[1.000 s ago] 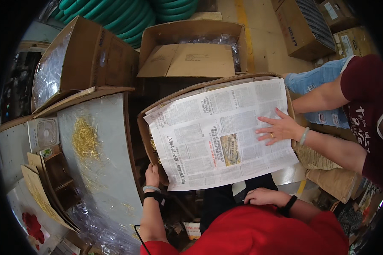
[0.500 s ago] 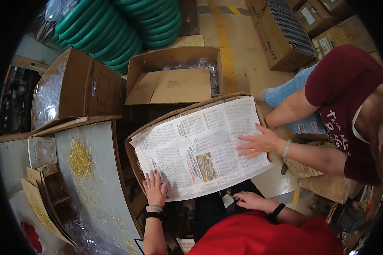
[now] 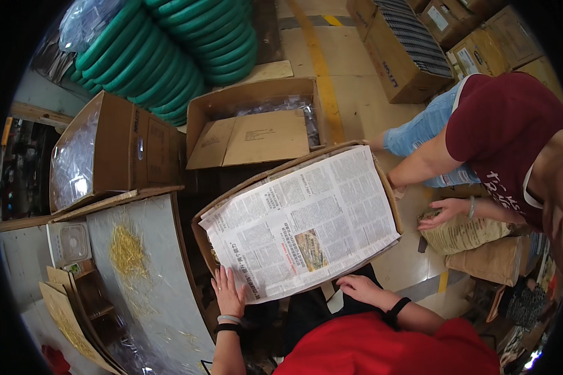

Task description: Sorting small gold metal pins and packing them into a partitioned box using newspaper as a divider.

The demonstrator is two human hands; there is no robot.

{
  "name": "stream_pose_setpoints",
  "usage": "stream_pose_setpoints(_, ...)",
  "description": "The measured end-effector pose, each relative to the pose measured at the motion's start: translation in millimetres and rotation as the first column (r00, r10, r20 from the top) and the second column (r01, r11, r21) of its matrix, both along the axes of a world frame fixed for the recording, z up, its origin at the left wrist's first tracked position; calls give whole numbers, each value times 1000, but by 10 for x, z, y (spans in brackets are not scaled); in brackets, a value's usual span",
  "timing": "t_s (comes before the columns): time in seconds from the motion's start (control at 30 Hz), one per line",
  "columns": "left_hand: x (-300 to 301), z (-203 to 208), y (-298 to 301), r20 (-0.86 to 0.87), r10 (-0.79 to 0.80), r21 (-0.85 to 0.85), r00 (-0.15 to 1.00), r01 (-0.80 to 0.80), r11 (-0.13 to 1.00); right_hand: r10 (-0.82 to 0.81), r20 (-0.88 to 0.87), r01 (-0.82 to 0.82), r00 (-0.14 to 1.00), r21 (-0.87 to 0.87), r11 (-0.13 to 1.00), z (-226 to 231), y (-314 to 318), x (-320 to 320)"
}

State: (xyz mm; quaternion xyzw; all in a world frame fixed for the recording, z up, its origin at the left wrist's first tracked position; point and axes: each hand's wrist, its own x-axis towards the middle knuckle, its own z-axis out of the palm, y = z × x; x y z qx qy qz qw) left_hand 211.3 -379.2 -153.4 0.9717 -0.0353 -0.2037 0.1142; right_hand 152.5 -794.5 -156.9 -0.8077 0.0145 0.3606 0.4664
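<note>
A printed newspaper sheet (image 3: 300, 219) covers the top of an open cardboard box (image 3: 391, 194) in front of me. My left hand (image 3: 229, 292) lies flat on the sheet's near left corner, fingers spread. At the near edge of the box, my right hand (image 3: 359, 289) rests with its fingers stretched out to the left and nothing seen in it. A co-worker's hand (image 3: 445, 212) is in the air to the right of the box, apart from the paper. The co-worker's other forearm (image 3: 422, 164) reaches to the box's right side, where its hand is mostly hidden.
Behind stands a half-flapped carton (image 3: 266, 134) of clear plastic pieces, with another carton (image 3: 122, 140) to its left. On the left, a grey worktable (image 3: 162, 256) bears a pile of thin gold-coloured pieces (image 3: 128, 250). Stacked green coils (image 3: 144, 69) and sacks (image 3: 466, 234) stand around.
The co-worker's hand has lifted off the newspaper and drawn back to the right. My left hand stays on the near left corner; my right hand is now at the box's near edge.
</note>
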Motion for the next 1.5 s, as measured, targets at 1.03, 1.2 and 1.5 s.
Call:
stream_pose_setpoints(1.03,-551,-122,-550,-21,-67,51,998,68,996,-311,-181,291,933,-127,948,111,-164,436)
stream_pose_setpoints(1.2,-488,-236,-527,0,-51,120,999,51,991,-231,67,240,971,-320,916,-176,-387,186)
stream_pose_setpoints(1.5,-508,-438,-503,-67,32,109,997,-24,994,87,189,56,978,-642,765,-201,-611,-23)
